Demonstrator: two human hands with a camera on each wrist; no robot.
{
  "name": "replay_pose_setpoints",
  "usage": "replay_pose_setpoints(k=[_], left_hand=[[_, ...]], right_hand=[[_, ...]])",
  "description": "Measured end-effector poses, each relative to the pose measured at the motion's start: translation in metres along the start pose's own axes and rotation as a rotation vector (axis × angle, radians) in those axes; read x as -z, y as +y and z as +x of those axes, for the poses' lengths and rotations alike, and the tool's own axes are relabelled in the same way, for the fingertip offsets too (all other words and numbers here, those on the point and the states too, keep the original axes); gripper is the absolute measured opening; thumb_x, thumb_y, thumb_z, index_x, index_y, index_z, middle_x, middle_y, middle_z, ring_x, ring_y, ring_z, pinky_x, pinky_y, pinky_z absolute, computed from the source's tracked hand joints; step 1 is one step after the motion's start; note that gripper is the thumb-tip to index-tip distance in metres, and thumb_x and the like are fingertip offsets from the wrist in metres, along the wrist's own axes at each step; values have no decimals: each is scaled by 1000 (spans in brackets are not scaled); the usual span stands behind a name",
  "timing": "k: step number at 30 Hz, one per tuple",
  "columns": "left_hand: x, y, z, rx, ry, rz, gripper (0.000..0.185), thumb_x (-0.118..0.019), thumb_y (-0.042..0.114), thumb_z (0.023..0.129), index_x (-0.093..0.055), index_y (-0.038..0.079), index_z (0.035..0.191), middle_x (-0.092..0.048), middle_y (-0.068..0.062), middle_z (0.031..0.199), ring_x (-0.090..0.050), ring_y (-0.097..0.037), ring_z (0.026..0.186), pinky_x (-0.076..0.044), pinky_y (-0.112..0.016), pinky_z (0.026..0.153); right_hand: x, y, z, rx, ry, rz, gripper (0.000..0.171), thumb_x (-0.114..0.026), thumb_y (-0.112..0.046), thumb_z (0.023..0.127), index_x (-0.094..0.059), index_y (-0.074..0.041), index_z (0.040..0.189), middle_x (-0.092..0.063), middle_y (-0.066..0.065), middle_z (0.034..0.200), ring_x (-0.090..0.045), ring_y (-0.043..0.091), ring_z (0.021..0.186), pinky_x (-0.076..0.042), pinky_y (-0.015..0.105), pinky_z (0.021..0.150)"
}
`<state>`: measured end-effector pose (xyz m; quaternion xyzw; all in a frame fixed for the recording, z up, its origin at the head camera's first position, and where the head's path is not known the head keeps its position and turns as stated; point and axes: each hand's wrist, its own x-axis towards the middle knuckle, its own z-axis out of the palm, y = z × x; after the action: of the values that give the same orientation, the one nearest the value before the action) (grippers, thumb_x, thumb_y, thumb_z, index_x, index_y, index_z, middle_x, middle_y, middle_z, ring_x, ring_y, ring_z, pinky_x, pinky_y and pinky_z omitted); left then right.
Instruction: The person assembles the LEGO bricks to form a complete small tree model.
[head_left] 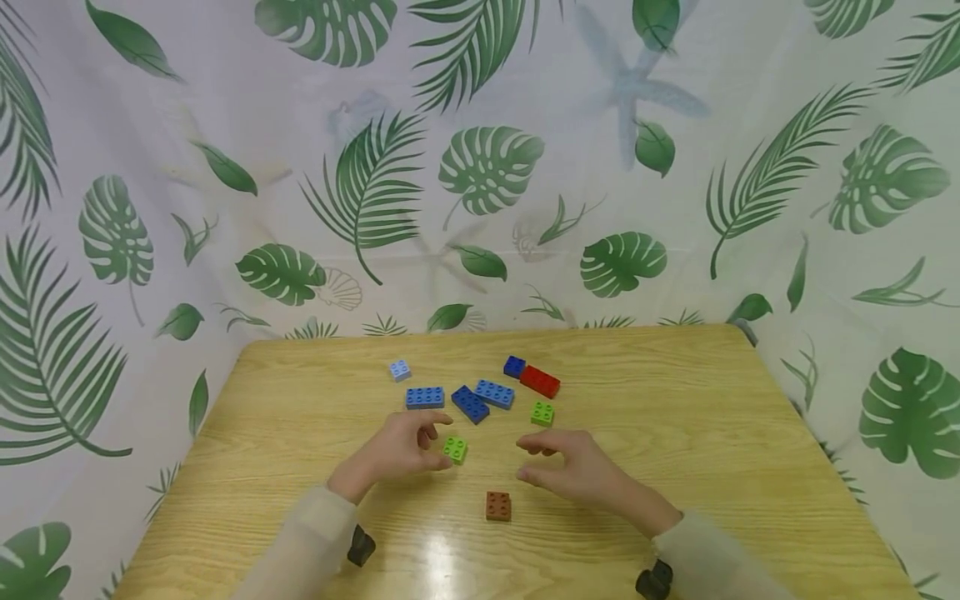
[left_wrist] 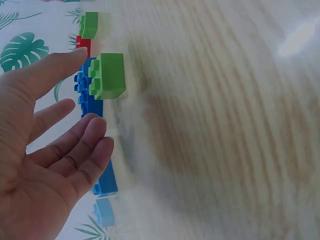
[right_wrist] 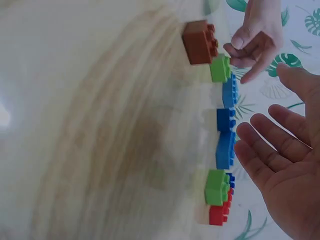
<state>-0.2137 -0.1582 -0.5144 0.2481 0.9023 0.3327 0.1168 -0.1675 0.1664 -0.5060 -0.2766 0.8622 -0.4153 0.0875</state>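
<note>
My left hand [head_left: 401, 447] hovers beside a small green toy brick [head_left: 454, 450], thumb and fingers spread apart with the brick near their tips. In the left wrist view that green brick [left_wrist: 111, 76] stands clear of the fingers. My right hand [head_left: 573, 468] is held over the table on the other side, thumb and fingers parted and nothing between them. Between the hands and nearer to me lies a brown brick [head_left: 498, 506]. A second green brick [head_left: 542, 413] sits just beyond the right hand's fingertips.
Further back on the wooden table [head_left: 675, 383] lie a light blue brick [head_left: 400, 370], a blue brick [head_left: 425, 397], a dark blue brick [head_left: 470, 404], another blue brick [head_left: 494, 394], a small dark blue brick [head_left: 514, 367] and a red brick [head_left: 540, 381]. A leaf-patterned cloth [head_left: 480, 275] hangs behind.
</note>
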Motion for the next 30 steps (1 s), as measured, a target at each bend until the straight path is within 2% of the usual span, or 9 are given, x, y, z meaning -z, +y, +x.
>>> replay_pose_setpoints(k=[6, 11, 16, 21, 30], left_hand=[[-9, -4, 3, -39, 0, 20, 60, -87, 22, 87, -66, 2, 139, -71, -7, 103, -60, -13, 87, -52, -26, 77], [-16, -6, 5, -23, -21, -7, 61, -88, 23, 86, -66, 3, 139, -69, -3, 98, -58, -9, 82, -51, -25, 74], [-20, -9, 6, 6, -40, -40, 60, -88, 23, 86, -66, 4, 139, -67, 0, 95, -57, -9, 79, -50, -24, 71], [-21, -10, 7, 13, -34, -50, 55, -88, 21, 86, -68, 4, 135, -67, 0, 95, -57, -9, 80, -50, -24, 71], [-20, -12, 7, 17, -25, -67, 40, -88, 17, 86, -74, 4, 121, -67, -2, 94, -58, -10, 80, -51, -23, 72]], right_hand=[[-17, 4, -2, 77, -78, 0, 49, -76, -35, 98, -69, -3, 134, -74, 13, 126, -70, 31, 112, -59, 44, 93], [-28, 6, -3, 59, -138, 17, 52, -79, -41, 95, -70, -8, 134, -73, 6, 126, -67, 22, 111, -56, 37, 94], [-35, 11, -1, 26, -184, -24, 54, -81, -47, 92, -70, -15, 134, -71, -5, 124, -63, 10, 113, -53, 32, 99], [-37, 11, -1, 22, -190, -30, 49, -84, -44, 90, -73, -16, 128, -71, -8, 120, -62, 8, 110, -53, 32, 98], [-39, 13, 2, 49, -165, -54, 29, -82, -33, 93, -76, -20, 118, -71, -9, 115, -64, 9, 108, -55, 32, 95]])
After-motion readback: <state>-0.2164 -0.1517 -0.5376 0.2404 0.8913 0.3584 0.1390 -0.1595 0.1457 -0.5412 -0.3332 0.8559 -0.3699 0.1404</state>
